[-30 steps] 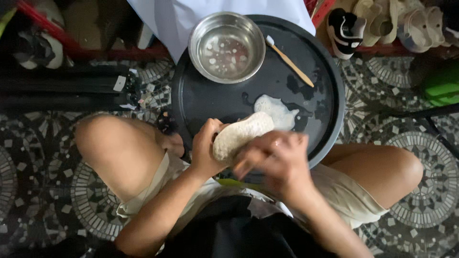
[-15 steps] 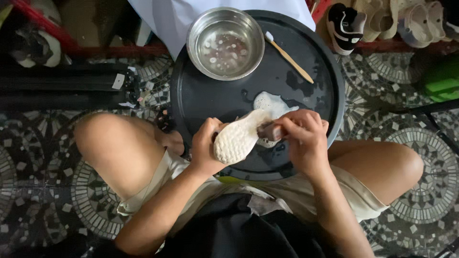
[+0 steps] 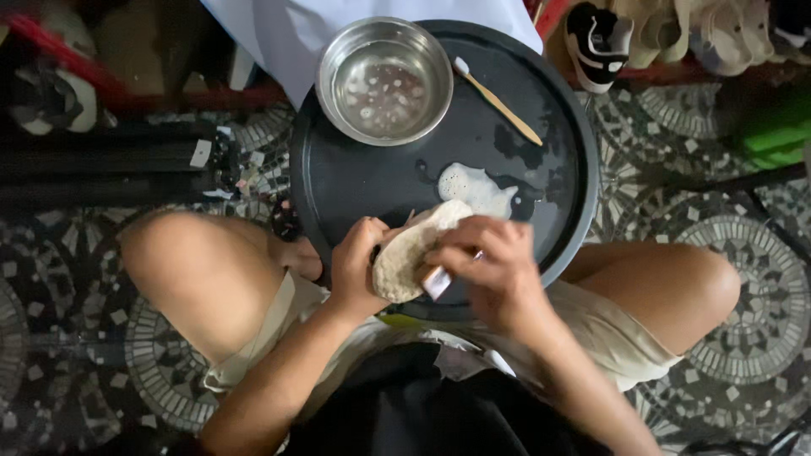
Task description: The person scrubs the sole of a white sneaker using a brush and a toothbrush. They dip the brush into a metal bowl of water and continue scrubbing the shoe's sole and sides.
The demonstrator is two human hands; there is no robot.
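Observation:
I sit cross-legged over a round black tray (image 3: 562,160). My left hand (image 3: 356,263) grips a pale shoe (image 3: 404,253) turned with its textured sole up, just above the tray's near edge. My right hand (image 3: 497,272) lies over the shoe's right side, fingers closed on a small whitish object (image 3: 437,283) pressed against the sole; I cannot tell what kind of thing it is. A patch of white foam (image 3: 477,187) lies on the tray just beyond the shoe.
A steel bowl (image 3: 384,80) of sudsy water stands at the tray's far left. A wooden-handled toothbrush (image 3: 497,101) lies beside it. Shoes (image 3: 601,38) line the top right, a green object (image 3: 777,127) sits at the right, and white cloth (image 3: 279,29) hangs at the top.
My right hand has slid back along the sole toward me, from the shoe's far end to its near side. The left hand keeps hold of the shoe.

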